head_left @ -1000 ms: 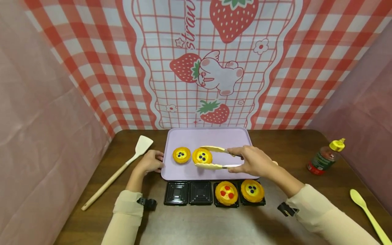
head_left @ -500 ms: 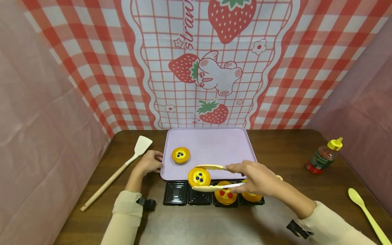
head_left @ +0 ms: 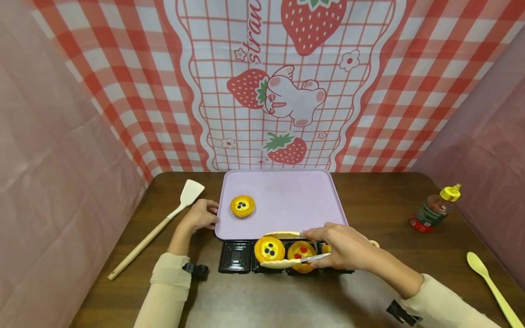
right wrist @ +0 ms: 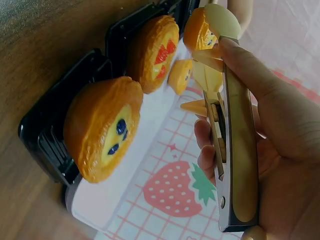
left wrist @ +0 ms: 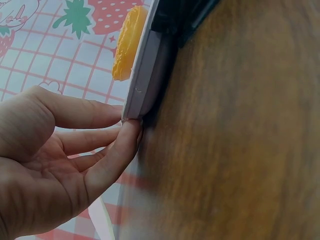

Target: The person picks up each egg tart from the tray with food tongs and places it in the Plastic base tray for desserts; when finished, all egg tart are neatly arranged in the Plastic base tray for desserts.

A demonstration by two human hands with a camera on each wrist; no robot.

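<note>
My right hand (head_left: 348, 246) grips yellow-tipped tongs (right wrist: 242, 150), whose tips lie on either side of an egg tart with blue berries (head_left: 269, 247). That tart is at the second black square holder from the left, overlapping it in the head view. At the lilac tray (head_left: 291, 196), my left hand (head_left: 201, 215) pinches the left rim between thumb and fingers, as the left wrist view shows. Another blueberry tart (head_left: 242, 206) sits on the tray's left part. A tart with red pieces (head_left: 301, 251) and a blueberry tart (right wrist: 102, 131) rest in the two right holders, partly hidden by my right hand in the head view.
The leftmost black holder (head_left: 235, 256) has nothing in it. A white spatula (head_left: 164, 223) with a wooden handle lies at left. On the right stand a yellow-capped bottle (head_left: 434, 209) and a yellow spoon (head_left: 492, 284). A strawberry-print cloth (head_left: 287, 105) hangs behind.
The tongs have carried the blueberry tart off the tray, toward me and down to the second black holder. My left hand has stayed at the tray's rim.
</note>
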